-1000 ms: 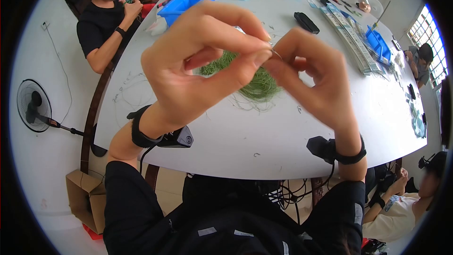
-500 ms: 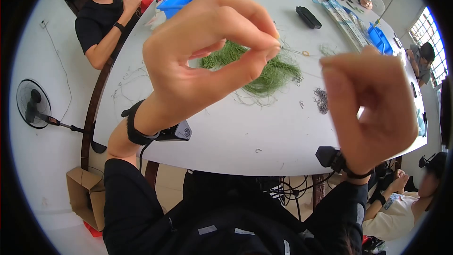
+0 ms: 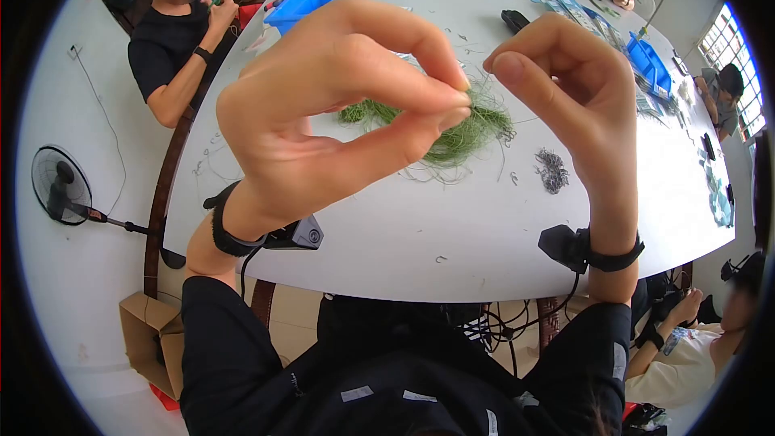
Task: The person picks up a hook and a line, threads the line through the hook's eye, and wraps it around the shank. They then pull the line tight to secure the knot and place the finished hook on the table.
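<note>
My left hand (image 3: 278, 105) is raised over the table with thumb and index fingertip pinched together; whatever sits between them is too small to make out. To its right, my right hand (image 3: 593, 101) is curled, its thumb pressed toward the index finger, and its contents cannot be seen. Behind the left fingertips lies a tangled bundle of thin green line (image 3: 472, 137), partly covered by that hand. A small heap of dark metal fish hooks (image 3: 552, 171) rests on the table below the right hand. One loose hook (image 3: 441, 259) lies nearer the front edge.
The white table (image 3: 387, 234) holds a blue bin (image 3: 303, 6) at far left and another blue bin (image 3: 648, 64) at right. A black case (image 3: 514, 21) sits behind my right hand. Other people work around the table. A fan (image 3: 62, 186) stands left, above a cardboard box (image 3: 149, 339).
My right hand has moved up and left, closer to my left hand, and turned so its thumb shows. The left hand has shifted slightly left and down, still pinched.
</note>
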Available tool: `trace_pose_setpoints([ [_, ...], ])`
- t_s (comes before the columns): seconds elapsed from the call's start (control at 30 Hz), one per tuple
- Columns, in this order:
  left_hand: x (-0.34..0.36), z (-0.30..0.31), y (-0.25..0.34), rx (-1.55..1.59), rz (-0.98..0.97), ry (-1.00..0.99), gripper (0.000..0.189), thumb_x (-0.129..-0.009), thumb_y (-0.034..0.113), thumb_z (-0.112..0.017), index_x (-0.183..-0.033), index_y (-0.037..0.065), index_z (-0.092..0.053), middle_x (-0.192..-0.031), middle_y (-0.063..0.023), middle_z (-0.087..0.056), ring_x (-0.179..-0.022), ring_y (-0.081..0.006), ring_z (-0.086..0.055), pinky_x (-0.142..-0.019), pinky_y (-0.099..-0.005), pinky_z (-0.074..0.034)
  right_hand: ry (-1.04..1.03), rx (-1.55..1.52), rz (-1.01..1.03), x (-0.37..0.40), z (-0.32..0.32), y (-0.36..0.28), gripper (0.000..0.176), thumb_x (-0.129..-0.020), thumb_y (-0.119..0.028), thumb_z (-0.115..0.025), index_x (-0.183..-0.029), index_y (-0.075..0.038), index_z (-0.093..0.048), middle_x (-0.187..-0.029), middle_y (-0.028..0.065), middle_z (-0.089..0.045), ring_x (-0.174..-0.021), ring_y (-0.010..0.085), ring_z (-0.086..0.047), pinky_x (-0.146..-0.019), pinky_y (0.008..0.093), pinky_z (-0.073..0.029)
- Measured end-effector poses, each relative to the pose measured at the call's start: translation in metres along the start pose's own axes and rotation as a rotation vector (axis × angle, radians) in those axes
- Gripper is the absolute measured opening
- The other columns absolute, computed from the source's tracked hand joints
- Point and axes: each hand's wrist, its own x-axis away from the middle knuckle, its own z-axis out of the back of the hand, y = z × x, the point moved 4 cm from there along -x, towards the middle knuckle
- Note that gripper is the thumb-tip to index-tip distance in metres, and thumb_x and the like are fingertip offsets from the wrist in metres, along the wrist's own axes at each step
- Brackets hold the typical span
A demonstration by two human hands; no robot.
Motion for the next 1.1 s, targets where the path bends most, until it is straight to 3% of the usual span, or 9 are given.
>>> trace_pose_setpoints([
  [0.1, 0.0, -0.001, 0.001, 0.032, 0.001, 0.011, 0.017, -0.068, -0.009, -0.067, -0.081, 0.0, -0.06, -0.088, -0.0141, -0.057, -0.076, -0.0152, -0.055, -0.068, -0.0253, -0.046, -0.058, -0.052, -0.012, 0.002, -0.008, 0.001, 0.009, -0.083, -0.007, -0.061, -0.084, 0.002, -0.06, -0.078, 0.0039, -0.062, -0.07, 0.0045, -0.056, -0.061, 0.0162, -0.041],
  [0.27, 0.002, 0.003, 0.002, 0.0, 0.104, 0.023, 0.015, -0.071, -0.008, -0.066, -0.082, 0.0, -0.059, -0.09, -0.0135, -0.056, -0.074, -0.0134, -0.055, -0.062, -0.0214, -0.044, 0.119, -0.018, 0.069, 0.009, 0.004, -0.02, 0.018, -0.082, -0.016, -0.062, -0.083, 0.002, -0.059, -0.076, 0.0036, -0.06, -0.062, 0.0022, -0.048, -0.065, 0.0145, -0.039],
  [0.4, 0.002, 0.007, 0.003, -0.034, 0.137, 0.017, 0.015, -0.073, -0.006, -0.065, -0.085, 0.0, -0.058, -0.093, -0.0134, -0.056, -0.074, -0.0121, -0.054, -0.059, -0.0193, -0.041, 0.189, 0.127, 0.333, 0.023, 0.014, -0.043, 0.019, -0.079, -0.016, -0.064, -0.081, 0.002, -0.059, -0.069, 0.0028, -0.056, -0.054, 0.0046, -0.04, -0.061, 0.0216, -0.035],
  [0.53, 0.003, 0.009, 0.003, -0.037, 0.148, 0.051, 0.015, -0.074, -0.006, -0.065, -0.085, 0.0, -0.056, -0.094, -0.0136, -0.056, -0.075, -0.011, -0.053, -0.059, -0.019, -0.04, 0.0, 0.426, 0.809, 0.028, -0.007, -0.056, 0.012, -0.07, -0.001, -0.066, -0.079, 0.004, -0.06, -0.059, 0.0018, -0.052, -0.049, 0.0076, -0.035, -0.047, 0.0244, -0.028],
  [0.63, 0.004, 0.012, 0.0, -0.028, 0.17, 0.069, 0.016, -0.074, -0.005, -0.065, -0.085, 0.0, -0.055, -0.095, -0.0133, -0.056, -0.075, -0.0099, -0.051, -0.06, -0.0188, -0.04, 0.069, 0.502, 0.793, 0.031, -0.013, -0.055, 0.014, -0.07, 0.005, -0.066, -0.082, 0.004, -0.06, -0.063, 0.0023, -0.054, -0.051, 0.0067, -0.038, -0.042, 0.0202, -0.023],
  [0.73, 0.004, 0.013, 0.002, 0.003, 0.212, 0.076, 0.015, -0.074, -0.004, -0.065, -0.084, 0.0, -0.055, -0.095, -0.013, -0.056, -0.074, -0.0094, -0.05, -0.063, -0.0191, -0.04, 0.276, 0.339, 0.565, 0.024, 0.003, -0.04, 0.01, -0.076, 0.003, -0.063, -0.085, 0.003, -0.059, -0.067, 0.0004, -0.055, -0.054, 0.0026, -0.042, -0.045, 0.0169, -0.027],
  [0.9, 0.005, 0.015, 0.005, 0.05, 0.206, 0.055, 0.015, -0.074, -0.005, -0.065, -0.084, 0.001, -0.055, -0.096, -0.0131, -0.055, -0.074, -0.0091, -0.049, -0.063, -0.0189, -0.039, 0.181, 0.16, 0.206, 0.011, -0.005, -0.02, 0.004, -0.081, 0.003, -0.06, -0.082, -0.001, -0.06, -0.068, -0.0042, -0.054, -0.055, -0.0028, -0.043, -0.046, 0.0135, -0.031],
  [1.0, 0.004, 0.016, 0.003, -0.009, 0.167, 0.095, 0.016, -0.074, -0.007, -0.064, -0.084, 0.001, -0.056, -0.096, -0.0132, -0.055, -0.074, -0.0092, -0.049, -0.062, -0.0188, -0.039, 0.025, 0.353, 0.534, 0.013, -0.02, -0.022, 0.014, -0.067, 0.007, -0.064, -0.077, -0.003, -0.06, -0.063, -0.0008, -0.052, -0.048, 0.0036, -0.041, -0.041, 0.0184, -0.029],
  [1.1, 0.001, 0.013, 0.004, 0.026, 0.109, 0.082, 0.017, -0.073, -0.01, -0.064, -0.085, 0.001, -0.057, -0.096, -0.0138, -0.055, -0.075, -0.0107, -0.051, -0.064, -0.0202, -0.041, 0.07, 0.557, 0.897, 0.028, -0.033, -0.031, 0.028, -0.056, 0.005, -0.07, -0.081, -0.002, -0.061, -0.057, -0.0001, -0.048, -0.046, 0.0117, -0.039, -0.038, 0.0227, -0.028],
])
